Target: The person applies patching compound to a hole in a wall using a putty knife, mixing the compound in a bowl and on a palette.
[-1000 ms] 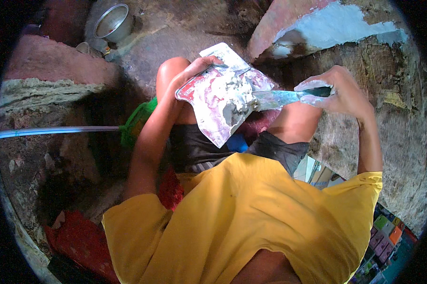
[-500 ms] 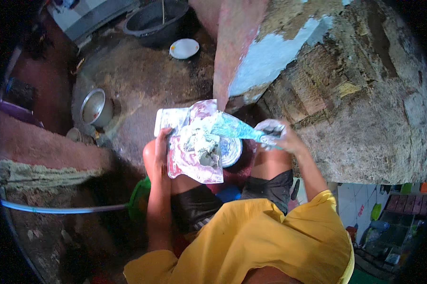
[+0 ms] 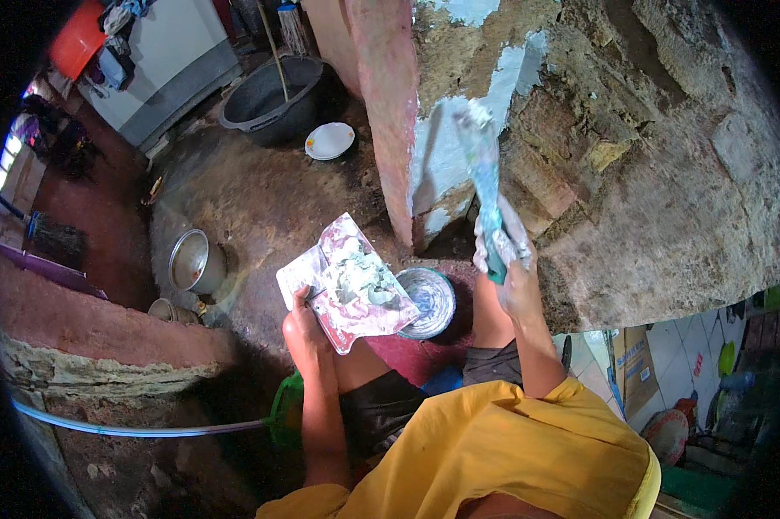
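Observation:
My left hand grips the edge of a flat reddish board, its thumb on top. A lumpy heap of white putty lies on the board, and white smears cover much of it. My right hand, coated in white, is closed round the teal handle of a putty knife. The knife points up and away, with white paste at its tip, in front of a white-coated patch on the rough wall corner. Whether the tip touches the wall I cannot tell. A white-smeared round tub stands between my knees, partly behind the board.
A large dark basin with a stick in it and a white plate are on the floor ahead. To the left stand a metal pot and a low wall. The rough wall rises close on my right.
The putty knife has left the board and swung up toward the wall corner in my right hand. My left hand has lowered and tilted the board, and the view has shifted.

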A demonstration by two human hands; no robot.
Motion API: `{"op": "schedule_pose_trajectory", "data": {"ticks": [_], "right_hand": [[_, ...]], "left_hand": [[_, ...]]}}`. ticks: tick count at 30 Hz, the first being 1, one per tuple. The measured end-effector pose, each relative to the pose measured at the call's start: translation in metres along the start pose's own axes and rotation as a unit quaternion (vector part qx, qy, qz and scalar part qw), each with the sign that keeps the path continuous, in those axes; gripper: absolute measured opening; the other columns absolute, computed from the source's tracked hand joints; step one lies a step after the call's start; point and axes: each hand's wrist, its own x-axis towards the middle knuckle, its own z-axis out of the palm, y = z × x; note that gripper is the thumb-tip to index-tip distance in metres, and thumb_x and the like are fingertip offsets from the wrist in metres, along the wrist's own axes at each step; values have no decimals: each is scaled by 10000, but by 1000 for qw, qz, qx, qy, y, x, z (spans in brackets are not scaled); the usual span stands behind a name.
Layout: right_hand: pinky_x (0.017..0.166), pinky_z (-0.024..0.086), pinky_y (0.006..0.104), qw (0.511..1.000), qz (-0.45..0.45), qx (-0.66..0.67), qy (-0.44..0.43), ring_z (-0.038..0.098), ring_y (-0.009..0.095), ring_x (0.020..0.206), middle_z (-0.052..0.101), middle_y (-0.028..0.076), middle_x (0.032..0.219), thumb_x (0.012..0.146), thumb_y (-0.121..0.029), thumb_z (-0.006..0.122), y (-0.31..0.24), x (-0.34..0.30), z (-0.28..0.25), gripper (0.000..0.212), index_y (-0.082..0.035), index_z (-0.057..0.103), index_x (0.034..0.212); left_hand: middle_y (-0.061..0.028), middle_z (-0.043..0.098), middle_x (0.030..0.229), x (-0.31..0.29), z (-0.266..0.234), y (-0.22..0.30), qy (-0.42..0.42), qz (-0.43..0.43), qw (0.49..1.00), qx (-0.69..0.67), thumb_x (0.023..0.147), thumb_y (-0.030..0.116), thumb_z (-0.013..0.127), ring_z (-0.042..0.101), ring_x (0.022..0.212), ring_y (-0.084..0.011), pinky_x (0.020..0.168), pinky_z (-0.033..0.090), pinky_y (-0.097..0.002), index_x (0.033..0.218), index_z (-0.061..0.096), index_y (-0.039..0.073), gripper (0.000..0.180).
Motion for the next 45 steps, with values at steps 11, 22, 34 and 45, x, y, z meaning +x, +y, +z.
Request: {"op": "schedule_pose_trajectory", "data": {"ticks": [11, 22, 34, 45], "right_hand": [[524, 384, 214, 987, -117, -76, 80, 432, 79, 700, 433, 34, 975, 885, -103, 413, -1, 18, 64, 516, -91, 257, 1376], [698, 421, 229, 959, -150, -200, 131, 467, 143, 864, 457, 125, 1156, 888, -35, 367, 14, 24, 97, 457, 25, 289, 1334], [417, 366, 214, 982, -100, -79, 138, 422, 76, 500, 455, 16, 675, 874, -9, 380, 14, 38, 133, 527, -87, 238, 1375], [485, 438, 235, 975, -142, -73, 155, 484, 94, 592, 487, 56, 792, 862, -8, 465, 12, 45, 165, 566, -48, 201, 1361]], "left_hand": [[-27, 570, 712, 7, -7, -2, -17, -44, 992, 114, 828, 305, 537, 525, 590, -125, 567, 429, -268, 873, 620, -18, 337], [-73, 602, 724, 12, -3, 3, -48, -69, 996, 7, 799, 354, 564, 560, 596, -150, 559, 438, -285, 806, 596, -70, 425], [-96, 626, 792, 13, 4, 8, -23, -121, 992, -2, 770, 369, 588, 580, 671, -178, 643, 455, -305, 839, 609, -84, 459], [-72, 612, 742, 15, 14, 1, 4, -106, 986, 125, 775, 366, 568, 575, 654, -178, 631, 459, -311, 815, 610, -53, 423]]}}
